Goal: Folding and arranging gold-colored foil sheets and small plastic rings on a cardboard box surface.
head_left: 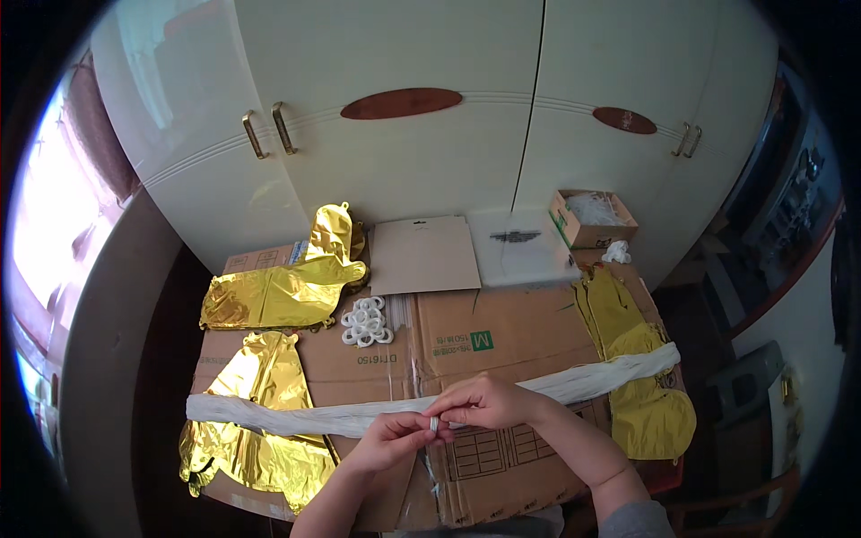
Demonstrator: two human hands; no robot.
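Above the front middle of the cardboard-covered table, my left hand [396, 441] and my right hand [482, 402] meet with bent fingers. Between their fingertips they pinch a small white piece [435, 423], seen edge-on; it is too small to tell its kind. Just behind and under the hands, a long bundle of white strands [592, 378] runs across the table from left to right. Several small white rings [366, 323] lie in a cluster beyond my left hand.
Flat gold foil balloons lie far left [269, 296], near left [260, 421] and right [650, 394]. At the back are a brown card [426, 255], a clear plastic bag [520, 242] and an open box [599, 235]. Pale cupboard doors [395, 45] stand behind the cardboard [484, 314].
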